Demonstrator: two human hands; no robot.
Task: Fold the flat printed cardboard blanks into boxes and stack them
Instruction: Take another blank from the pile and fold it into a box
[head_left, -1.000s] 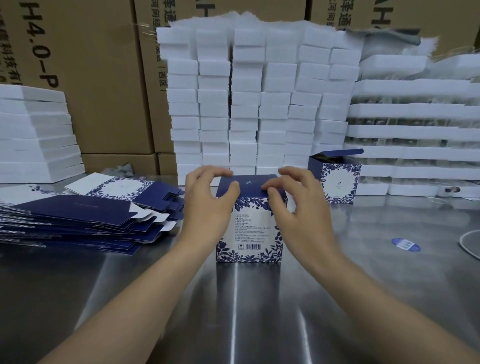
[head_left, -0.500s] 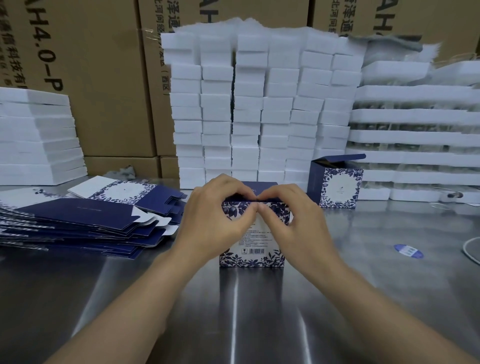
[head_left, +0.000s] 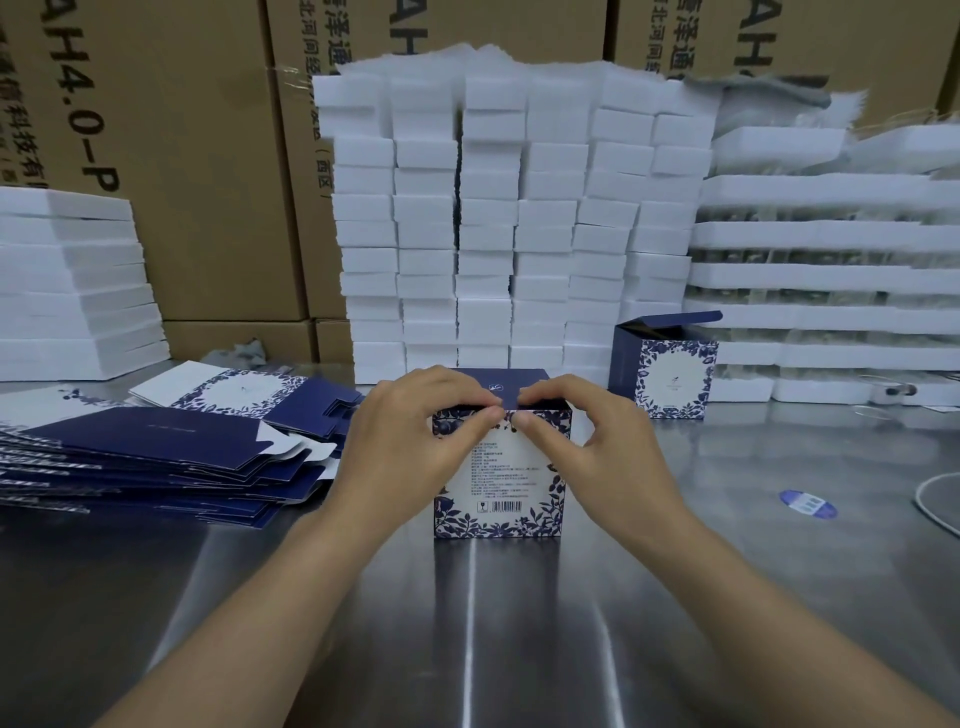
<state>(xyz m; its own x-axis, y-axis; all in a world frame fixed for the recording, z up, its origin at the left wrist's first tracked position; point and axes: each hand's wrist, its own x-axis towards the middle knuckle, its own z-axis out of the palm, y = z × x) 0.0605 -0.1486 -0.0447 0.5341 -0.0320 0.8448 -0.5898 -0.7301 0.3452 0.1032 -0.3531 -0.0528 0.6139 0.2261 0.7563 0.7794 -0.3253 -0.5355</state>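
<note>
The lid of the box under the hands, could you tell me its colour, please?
The lid is dark navy blue, clearest in the head view.

Reflective steel table (head_left: 260, 597). Centre: upright printed box (head_left: 498, 519). Left: fanned pile of flat blanks (head_left: 130, 452). Far, right of centre: second box (head_left: 672, 379), lid raised. Along far edge: stacked white foam blocks (head_left: 519, 234). Right: blue oval sticker (head_left: 808, 503); white cable (head_left: 935, 506) at the edge.

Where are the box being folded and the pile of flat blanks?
box being folded (head_left: 500, 488): head view, white front face.
pile of flat blanks (head_left: 145, 431): head view, top navy sheet.
</note>
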